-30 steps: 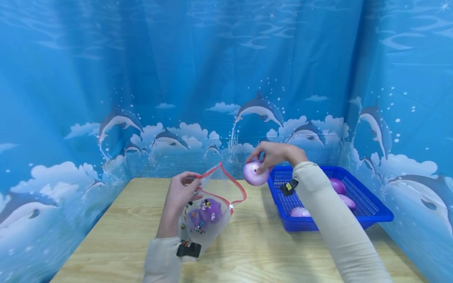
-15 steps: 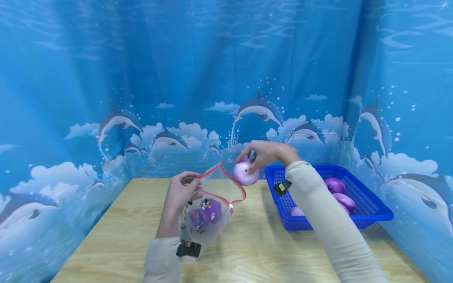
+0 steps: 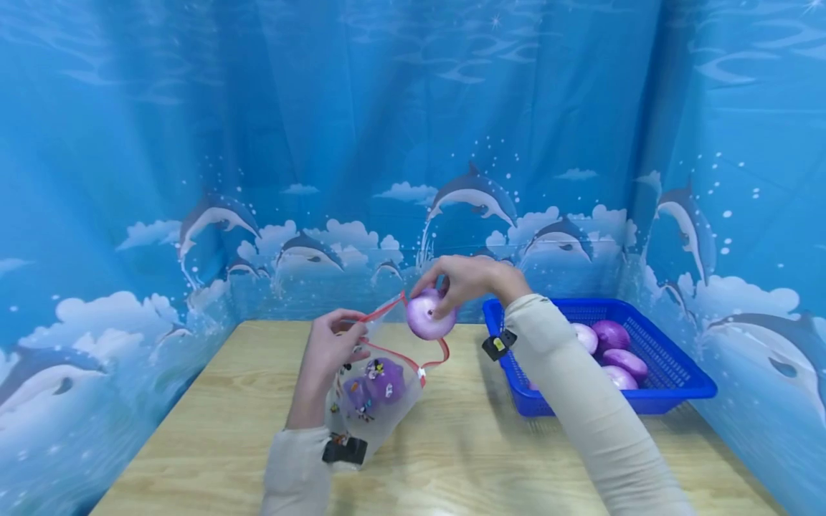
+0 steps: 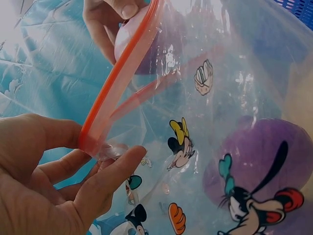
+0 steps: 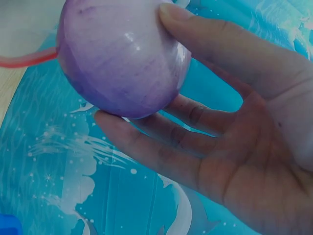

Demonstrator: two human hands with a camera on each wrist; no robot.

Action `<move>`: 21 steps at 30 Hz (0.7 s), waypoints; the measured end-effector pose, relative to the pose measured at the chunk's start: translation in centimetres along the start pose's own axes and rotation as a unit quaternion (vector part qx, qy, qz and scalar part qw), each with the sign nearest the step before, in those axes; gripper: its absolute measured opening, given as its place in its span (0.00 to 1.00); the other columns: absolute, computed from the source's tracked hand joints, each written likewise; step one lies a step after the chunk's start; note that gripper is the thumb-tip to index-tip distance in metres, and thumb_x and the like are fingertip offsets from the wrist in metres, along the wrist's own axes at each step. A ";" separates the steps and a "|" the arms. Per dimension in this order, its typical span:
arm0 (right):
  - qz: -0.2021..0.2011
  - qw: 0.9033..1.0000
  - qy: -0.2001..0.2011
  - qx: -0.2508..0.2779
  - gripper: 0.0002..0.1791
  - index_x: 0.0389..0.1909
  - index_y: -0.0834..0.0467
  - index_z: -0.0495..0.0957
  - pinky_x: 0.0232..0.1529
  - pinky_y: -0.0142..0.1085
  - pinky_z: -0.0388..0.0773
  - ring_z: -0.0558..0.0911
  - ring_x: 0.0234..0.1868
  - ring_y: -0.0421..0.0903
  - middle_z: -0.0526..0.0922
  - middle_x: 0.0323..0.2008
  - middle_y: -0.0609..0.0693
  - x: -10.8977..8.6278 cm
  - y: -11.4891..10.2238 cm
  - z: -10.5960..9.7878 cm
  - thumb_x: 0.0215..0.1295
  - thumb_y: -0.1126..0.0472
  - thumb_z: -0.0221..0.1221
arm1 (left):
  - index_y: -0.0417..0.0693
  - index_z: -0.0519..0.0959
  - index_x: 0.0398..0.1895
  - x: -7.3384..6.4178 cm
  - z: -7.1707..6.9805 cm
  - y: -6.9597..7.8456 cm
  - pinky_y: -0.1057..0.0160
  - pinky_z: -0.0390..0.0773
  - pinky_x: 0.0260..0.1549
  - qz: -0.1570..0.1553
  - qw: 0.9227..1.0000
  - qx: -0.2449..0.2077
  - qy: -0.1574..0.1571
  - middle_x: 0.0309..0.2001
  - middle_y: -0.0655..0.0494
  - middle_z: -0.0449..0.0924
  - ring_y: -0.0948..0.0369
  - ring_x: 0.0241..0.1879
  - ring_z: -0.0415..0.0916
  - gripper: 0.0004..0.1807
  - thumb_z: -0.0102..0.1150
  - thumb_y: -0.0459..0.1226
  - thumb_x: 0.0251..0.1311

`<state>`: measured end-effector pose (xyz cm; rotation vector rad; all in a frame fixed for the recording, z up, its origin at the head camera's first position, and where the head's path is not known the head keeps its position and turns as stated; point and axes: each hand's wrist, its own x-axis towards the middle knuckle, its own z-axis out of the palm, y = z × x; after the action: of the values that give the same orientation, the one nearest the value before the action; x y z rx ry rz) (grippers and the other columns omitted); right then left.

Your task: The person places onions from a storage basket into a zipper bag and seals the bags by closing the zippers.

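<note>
My left hand (image 3: 332,351) pinches the red zip edge of a clear plastic zip bag (image 3: 393,423) printed with cartoon figures. Its mouth gapes wide, and purple onions (image 3: 385,380) show through the film low inside. In the left wrist view, thumb and fingers hold the bag (image 4: 234,73) at one corner of the zip. My right hand (image 3: 467,281) grips a pale purple onion (image 3: 427,319) at the bag's mouth, overlapping the far side of the red zip. The right wrist view has thumb and fingers curled about this onion (image 5: 122,58).
A blue plastic basket (image 3: 684,376) with several purple onions (image 3: 613,335) stands to the right, partly behind the right sleeve. The wooden table (image 3: 213,416) ends at a blue dolphin-print curtain (image 3: 361,143) at the back and sides.
My right hand has carried the onion leftward from beside the basket to the bag's mouth. More onions in the basket show past the sleeve. The left hand and bag stay nearly still.
</note>
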<state>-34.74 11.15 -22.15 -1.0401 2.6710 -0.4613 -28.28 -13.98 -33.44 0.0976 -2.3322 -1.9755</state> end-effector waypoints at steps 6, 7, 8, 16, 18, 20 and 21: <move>-0.025 1.000 -0.009 -0.009 0.24 0.61 0.46 0.84 0.51 0.39 0.89 0.81 0.56 0.52 0.83 0.61 0.51 0.5 -0.7 0.3 0.63 0.60 0.71 | 0.43 0.81 0.56 0.0 0.0 -0.1 0.62 0.92 0.40 0.005 1.000 0.004 0.002 0.53 0.39 0.79 0.52 0.48 0.82 0.13 0.56 0.35 0.73; -0.025 1.000 -0.009 -0.010 0.24 0.61 0.46 0.84 0.52 0.39 0.88 0.81 0.56 0.52 0.83 0.61 0.51 0.5 -0.9 0.3 0.63 0.60 0.72 | 0.43 0.81 0.56 0.0 0.0 0.0 0.62 0.92 0.40 0.006 1.000 0.003 0.003 0.52 0.39 0.79 0.52 0.48 0.82 0.13 0.56 0.35 0.73; -0.026 1.000 -0.009 -0.011 0.24 0.61 0.47 0.84 0.52 0.39 0.88 0.81 0.57 0.52 0.83 0.61 0.51 0.6 -1.0 0.4 0.62 0.60 0.72 | 0.43 0.81 0.56 0.0 0.0 -0.1 0.62 0.92 0.40 0.007 1.000 0.004 0.004 0.52 0.39 0.79 0.52 0.47 0.82 0.13 0.56 0.35 0.73; -0.021 0.999 -0.004 -0.038 0.24 0.59 0.43 0.84 0.52 0.38 0.87 0.79 0.57 0.50 0.84 0.60 0.48 0.6 -1.7 0.8 0.61 0.59 0.73 | 0.44 0.80 0.57 -0.1 0.2 0.1 0.62 0.92 0.41 -0.003 1.000 0.011 0.008 0.54 0.39 0.78 0.51 0.48 0.82 0.13 0.56 0.36 0.74; -0.019 0.999 -0.005 -0.037 0.24 0.59 0.42 0.84 0.52 0.38 0.87 0.80 0.57 0.50 0.84 0.60 0.49 0.6 -1.8 0.8 0.61 0.59 0.73 | 0.44 0.80 0.57 -0.1 0.2 0.1 0.62 0.92 0.41 -0.003 1.000 0.011 0.009 0.54 0.39 0.78 0.51 0.48 0.82 0.13 0.56 0.36 0.74; -0.017 0.999 -0.006 -0.037 0.24 0.59 0.42 0.84 0.52 0.38 0.87 0.80 0.56 0.50 0.83 0.60 0.49 0.6 -2.0 0.9 0.61 0.59 0.73 | 0.44 0.80 0.57 -0.2 0.2 0.1 0.62 0.92 0.41 -0.001 1.000 0.010 0.010 0.54 0.38 0.78 0.51 0.48 0.82 0.13 0.56 0.35 0.74; -0.017 0.999 -0.007 -0.035 0.24 0.59 0.42 0.84 0.52 0.38 0.88 0.80 0.57 0.50 0.83 0.60 0.49 0.6 -2.0 0.9 0.61 0.59 0.73 | 0.44 0.80 0.57 -0.2 0.2 0.1 0.62 0.92 0.41 0.000 1.000 0.011 0.010 0.54 0.38 0.78 0.51 0.48 0.82 0.13 0.56 0.35 0.74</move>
<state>-33.62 9.15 -22.27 -1.1049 2.6798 -0.3672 -28.12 -13.75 -33.34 0.1173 -2.3416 -1.9407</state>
